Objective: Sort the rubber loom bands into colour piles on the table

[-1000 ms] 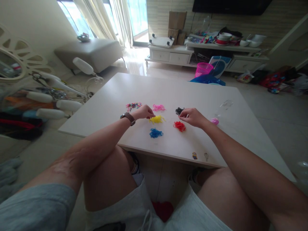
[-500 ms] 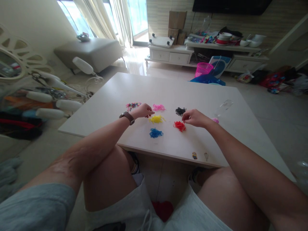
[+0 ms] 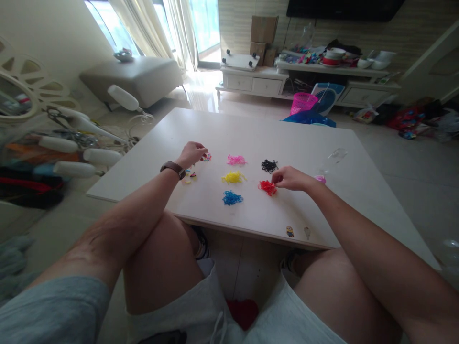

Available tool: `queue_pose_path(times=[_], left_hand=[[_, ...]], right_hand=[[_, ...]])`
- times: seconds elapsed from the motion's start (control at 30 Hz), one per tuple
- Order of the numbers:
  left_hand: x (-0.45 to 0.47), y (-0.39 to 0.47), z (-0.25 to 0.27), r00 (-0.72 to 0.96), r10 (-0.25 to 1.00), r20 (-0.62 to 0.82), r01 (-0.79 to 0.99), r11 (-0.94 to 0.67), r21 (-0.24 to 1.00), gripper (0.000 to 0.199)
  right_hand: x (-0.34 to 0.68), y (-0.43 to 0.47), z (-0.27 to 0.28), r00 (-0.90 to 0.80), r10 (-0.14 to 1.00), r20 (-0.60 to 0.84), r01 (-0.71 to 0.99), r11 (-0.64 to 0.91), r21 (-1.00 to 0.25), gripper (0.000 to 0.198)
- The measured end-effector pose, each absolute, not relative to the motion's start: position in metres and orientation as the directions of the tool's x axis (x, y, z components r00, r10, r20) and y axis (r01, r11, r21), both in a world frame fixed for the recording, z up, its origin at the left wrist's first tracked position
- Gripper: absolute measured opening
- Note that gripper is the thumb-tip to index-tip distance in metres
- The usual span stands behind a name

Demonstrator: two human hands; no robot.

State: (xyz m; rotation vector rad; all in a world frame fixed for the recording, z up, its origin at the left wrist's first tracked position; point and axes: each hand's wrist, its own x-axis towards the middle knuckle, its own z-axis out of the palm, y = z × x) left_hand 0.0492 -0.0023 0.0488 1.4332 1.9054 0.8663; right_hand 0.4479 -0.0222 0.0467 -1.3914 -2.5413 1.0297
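Observation:
My left hand (image 3: 192,154), a brown-strapped watch on its wrist, is over the pile of mixed-colour rubber bands (image 3: 208,156) and hides much of it. Its fingertips are pinched together at that pile; what lies between them is too small to make out. At the right edge of the red rubber bands (image 3: 267,188), my right hand (image 3: 289,178) has its fingers closed, their tips touching the heap. Pink rubber bands (image 3: 236,160), yellow rubber bands (image 3: 233,177), blue rubber bands (image 3: 232,198) and black rubber bands (image 3: 268,166) lie in separate heaps between and beyond the hands.
The white table (image 3: 215,129) carries a Minion charm (image 3: 289,231) and a small clear piece (image 3: 307,233) by its near edge. A clear plastic box (image 3: 337,155) and a pink item (image 3: 320,179) lie at right. White lamp arms (image 3: 100,156) stand left of the table.
My left hand has moved left from beside the yellow and pink heaps to the mixed pile. Small pieces near its wrist now show. My right hand has barely shifted, slightly lower by the red heap.

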Motion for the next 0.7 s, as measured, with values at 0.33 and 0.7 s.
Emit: queue_pose_path(times=[0.33, 0.7], left_hand=[[0.012, -0.009, 0.024, -0.249, 0.965, -0.088, 0.651, 0.234, 0.722, 0.018], [0.030, 0.004, 0.008, -0.100, 0.995, 0.003, 0.816, 0.080, 0.573, 0.013]], right_hand=[[0.447, -0.021, 0.045, -0.551, 0.799, -0.240, 0.761, 0.364, -0.537, 0.017], [0.446, -0.023, 0.046, -0.548, 0.800, -0.245, 0.766, 0.361, -0.532, 0.016]])
